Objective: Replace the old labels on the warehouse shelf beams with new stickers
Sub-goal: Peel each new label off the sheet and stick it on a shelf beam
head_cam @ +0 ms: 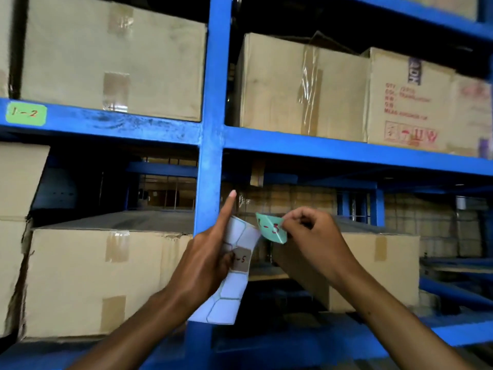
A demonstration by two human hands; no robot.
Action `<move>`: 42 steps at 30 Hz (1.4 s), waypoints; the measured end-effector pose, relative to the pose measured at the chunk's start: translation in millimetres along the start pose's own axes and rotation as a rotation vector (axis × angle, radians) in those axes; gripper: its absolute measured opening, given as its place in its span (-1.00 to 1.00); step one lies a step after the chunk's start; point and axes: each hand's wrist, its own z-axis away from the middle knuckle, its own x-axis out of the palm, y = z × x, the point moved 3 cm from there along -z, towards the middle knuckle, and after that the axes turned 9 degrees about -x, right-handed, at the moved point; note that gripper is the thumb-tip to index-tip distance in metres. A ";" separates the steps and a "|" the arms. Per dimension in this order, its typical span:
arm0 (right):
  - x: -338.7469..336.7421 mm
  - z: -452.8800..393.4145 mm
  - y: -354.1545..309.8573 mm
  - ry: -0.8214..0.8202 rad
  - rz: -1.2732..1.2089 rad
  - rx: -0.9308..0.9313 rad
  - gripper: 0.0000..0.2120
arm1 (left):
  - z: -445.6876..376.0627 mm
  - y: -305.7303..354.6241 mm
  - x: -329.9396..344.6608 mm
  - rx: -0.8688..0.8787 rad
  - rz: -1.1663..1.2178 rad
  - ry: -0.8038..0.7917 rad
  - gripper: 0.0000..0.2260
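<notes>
The left hand [205, 260] grips a curled white backing sheet [229, 276] of rounded-corner blanks, its long axis running upright, index finger pointing up along the blue metal post [210, 129]. A brownish old label [241, 260] marked in red sits on the sheet by the thumb. The right hand [314, 236] pinches a green paper sticker [270, 228], bent and tilted, with red writing, between thumb and fingertips. Another green sticker reading 1-2 [26, 114] lies flat on the scuffed blue beam [120, 126], below taped cardboard boxes [112, 54].
</notes>
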 end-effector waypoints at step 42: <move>-126.6 -220.2 100.4 0.152 0.213 -0.396 -0.90 | -213.2 68.9 123.0 -0.074 -0.785 -0.320 -0.08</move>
